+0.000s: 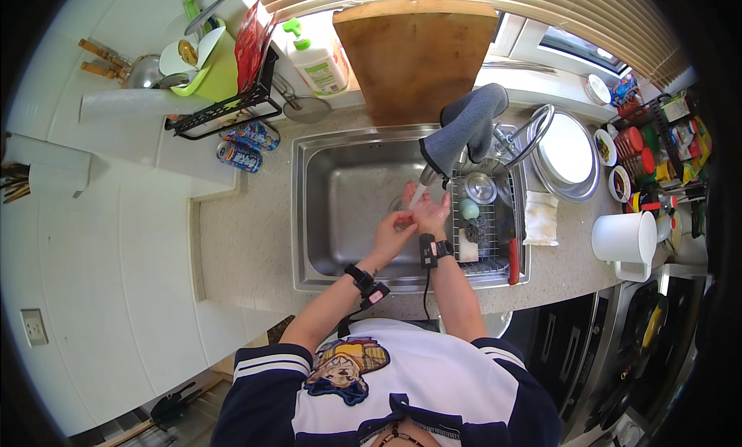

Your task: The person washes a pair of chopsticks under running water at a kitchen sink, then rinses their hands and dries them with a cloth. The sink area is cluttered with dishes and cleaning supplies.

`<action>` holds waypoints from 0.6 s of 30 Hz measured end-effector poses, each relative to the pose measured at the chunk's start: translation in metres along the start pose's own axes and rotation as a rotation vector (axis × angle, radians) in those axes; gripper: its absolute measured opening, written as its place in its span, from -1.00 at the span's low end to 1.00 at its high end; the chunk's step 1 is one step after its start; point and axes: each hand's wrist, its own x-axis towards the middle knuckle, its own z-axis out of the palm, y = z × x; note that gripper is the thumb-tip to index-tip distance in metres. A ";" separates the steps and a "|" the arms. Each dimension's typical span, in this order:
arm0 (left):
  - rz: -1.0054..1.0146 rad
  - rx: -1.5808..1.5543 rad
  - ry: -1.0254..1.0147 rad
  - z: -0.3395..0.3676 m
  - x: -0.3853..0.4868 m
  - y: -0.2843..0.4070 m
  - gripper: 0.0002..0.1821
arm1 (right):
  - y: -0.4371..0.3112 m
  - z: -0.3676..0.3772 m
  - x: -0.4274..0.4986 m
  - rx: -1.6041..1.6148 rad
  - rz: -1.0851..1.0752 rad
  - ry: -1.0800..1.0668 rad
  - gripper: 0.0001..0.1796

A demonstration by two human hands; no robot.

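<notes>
Over the stainless steel sink (348, 183), both my hands are at the running water (417, 198). My right hand (430, 210) is palm up with its fingers spread, wet and bearing nothing I can make out. The curled fingers of my left hand (395, 231) touch the thumbless edge of the right palm; whether something small is between them is hidden. Water comes from the faucet spout (429, 175), which has a grey cloth (464, 125) draped over its neck. Partly behind my hands is the sink drain (397, 204).
Right of my hands, a wire rack (490, 256) holds a pale green ball-shaped item (469, 209), a steel scourer (477, 231), a white sponge (467, 247) and a red-handled knife (513, 261). A wooden cutting board (414, 64) stands behind the sink. A white pitcher (620, 243) is at right.
</notes>
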 end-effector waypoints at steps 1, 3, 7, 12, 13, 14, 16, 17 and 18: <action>0.046 -0.021 0.008 0.000 -0.002 0.004 -0.69 | 0.001 0.001 -0.001 0.014 -0.019 0.007 -0.16; 0.134 -0.011 0.038 -0.001 -0.005 0.009 -0.67 | 0.003 0.003 -0.002 -0.005 0.000 -0.037 -0.14; 0.093 0.043 -0.049 -0.004 -0.012 0.016 -0.73 | 0.007 0.002 -0.003 -0.034 -0.008 -0.021 -0.12; 0.125 -0.035 0.082 -0.002 -0.011 0.019 -0.81 | 0.012 -0.002 -0.002 -0.078 0.023 -0.098 -0.14; 0.106 0.012 0.044 -0.002 -0.009 0.019 -0.81 | 0.013 -0.002 -0.001 -0.084 0.022 -0.102 -0.15; 0.115 0.050 0.002 -0.003 -0.008 0.020 -0.80 | 0.014 -0.002 -0.001 -0.102 0.023 -0.096 -0.13; 0.172 0.117 -0.004 -0.004 -0.004 0.020 -0.80 | 0.017 -0.003 -0.001 -0.133 -0.013 -0.039 -0.08; 0.220 0.145 0.033 -0.004 -0.001 0.020 -0.79 | 0.018 -0.004 -0.001 -0.197 0.011 -0.099 -0.05; 0.294 0.154 0.064 -0.005 0.002 0.020 -0.78 | 0.020 -0.005 -0.001 -0.255 0.009 -0.115 -0.02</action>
